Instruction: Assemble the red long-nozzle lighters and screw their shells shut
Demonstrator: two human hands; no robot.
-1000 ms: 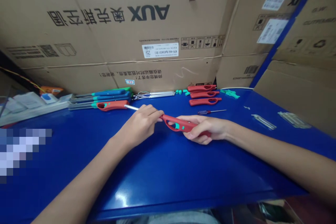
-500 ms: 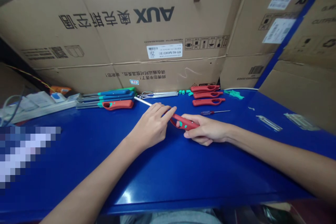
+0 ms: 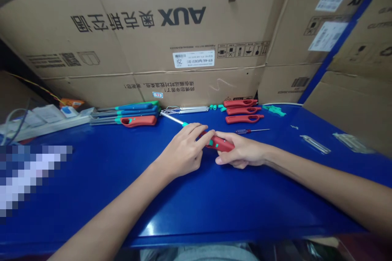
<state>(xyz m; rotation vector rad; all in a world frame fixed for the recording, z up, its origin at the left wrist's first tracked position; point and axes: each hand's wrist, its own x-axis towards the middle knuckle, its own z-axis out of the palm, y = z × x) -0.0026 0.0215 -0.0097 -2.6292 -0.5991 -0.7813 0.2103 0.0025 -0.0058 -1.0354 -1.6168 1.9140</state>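
A red lighter (image 3: 222,144) with green parts and a long silver tube is held above the table, its tube pointing to the far left. My right hand (image 3: 241,149) is wrapped round the rear of its handle. My left hand (image 3: 185,149) is closed over the front of the handle, hiding the trigger opening. A green collar (image 3: 184,124) shows on the tube just beyond my left fingers. Behind my right hand lie several red handle shells (image 3: 244,119) and a small screwdriver (image 3: 245,131).
Long lighters (image 3: 139,121) are stacked at the back left beside a white power strip (image 3: 73,119). Metal tubes with wires (image 3: 194,109), green collars (image 3: 214,107) and green pieces (image 3: 275,110) lie along the cardboard wall (image 3: 137,49). Bagged parts (image 3: 315,144) rest at the right of the blue table (image 3: 196,212).
My left hand has slid back along the lighter toward my right hand, exposing the green collar and covering the trigger opening. The right hand keeps its hold.
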